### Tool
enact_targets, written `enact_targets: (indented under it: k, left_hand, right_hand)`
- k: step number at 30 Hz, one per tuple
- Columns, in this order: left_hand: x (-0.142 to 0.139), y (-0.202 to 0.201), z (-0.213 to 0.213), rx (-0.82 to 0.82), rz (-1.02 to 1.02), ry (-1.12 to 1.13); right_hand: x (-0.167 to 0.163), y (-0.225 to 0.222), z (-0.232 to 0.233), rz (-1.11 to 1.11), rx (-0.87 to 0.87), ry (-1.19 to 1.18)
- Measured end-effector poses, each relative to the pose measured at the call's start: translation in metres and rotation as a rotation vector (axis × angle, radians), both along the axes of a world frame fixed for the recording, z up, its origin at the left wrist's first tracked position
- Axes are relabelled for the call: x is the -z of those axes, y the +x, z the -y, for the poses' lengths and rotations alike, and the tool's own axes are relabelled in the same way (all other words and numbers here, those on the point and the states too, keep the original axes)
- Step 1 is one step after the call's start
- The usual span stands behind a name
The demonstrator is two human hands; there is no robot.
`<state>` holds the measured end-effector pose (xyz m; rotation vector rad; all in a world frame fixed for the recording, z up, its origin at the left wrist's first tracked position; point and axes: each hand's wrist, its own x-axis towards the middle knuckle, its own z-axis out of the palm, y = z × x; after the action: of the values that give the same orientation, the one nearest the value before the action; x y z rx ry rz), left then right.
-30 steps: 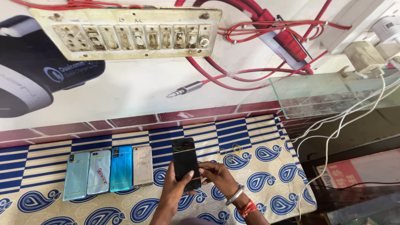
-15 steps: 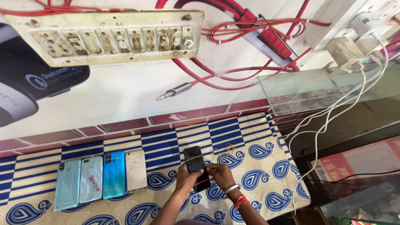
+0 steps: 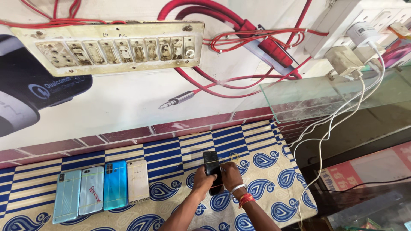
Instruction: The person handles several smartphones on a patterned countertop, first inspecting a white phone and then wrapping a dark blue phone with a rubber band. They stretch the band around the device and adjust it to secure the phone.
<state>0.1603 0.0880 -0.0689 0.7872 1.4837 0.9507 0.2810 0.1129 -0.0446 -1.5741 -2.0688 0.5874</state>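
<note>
My left hand (image 3: 204, 181) and right hand (image 3: 231, 173) both keep a closed grip on a black phone (image 3: 212, 170) above the patterned worktop (image 3: 180, 154), four phones (image 3: 102, 189) lying alongside.

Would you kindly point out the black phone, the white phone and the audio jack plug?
black phone (image 3: 211, 164), head view, upper back.
white phone (image 3: 138, 180), head view, middle of back.
audio jack plug (image 3: 176, 100), head view, metal barrel.

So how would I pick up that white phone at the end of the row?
Grip the white phone by its long edges, reaching from its right side. It lies flat, back up, on the cloth, with the blue phone tight against its left edge. The right edge is bare, so fingers could slip under there.
</note>
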Motion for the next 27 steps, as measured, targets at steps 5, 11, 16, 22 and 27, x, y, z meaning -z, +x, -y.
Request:
enact_targets:
  k: [5, 11, 16, 22, 27]
  left_hand:
    - [-0.001, -0.003, 0.001, -0.006, -0.001, -0.034]
    - [-0.003, -0.002, 0.002, 0.023, -0.023, -0.072]
    - [-0.001, -0.001, 0.003, 0.024, 0.048, -0.075]
    - [0.002, -0.005, 0.002, 0.067, 0.144, -0.056]
    - [0.005, -0.02, 0.004, 0.105, 0.18, 0.032]
  right_hand:
    - [0.001, -0.005, -0.002, 0.055, 0.012, -0.036]
    - [0.003, -0.005, -0.001, 0.083, 0.059, -0.083]
    - [0.006, 0.0, 0.002, 0.007, 0.096, 0.019]
    - [0.001, 0.002, 0.001, -0.187, 0.338, -0.063]
    - [0.0, 0.002, -0.005, -0.269, 0.387, -0.126]
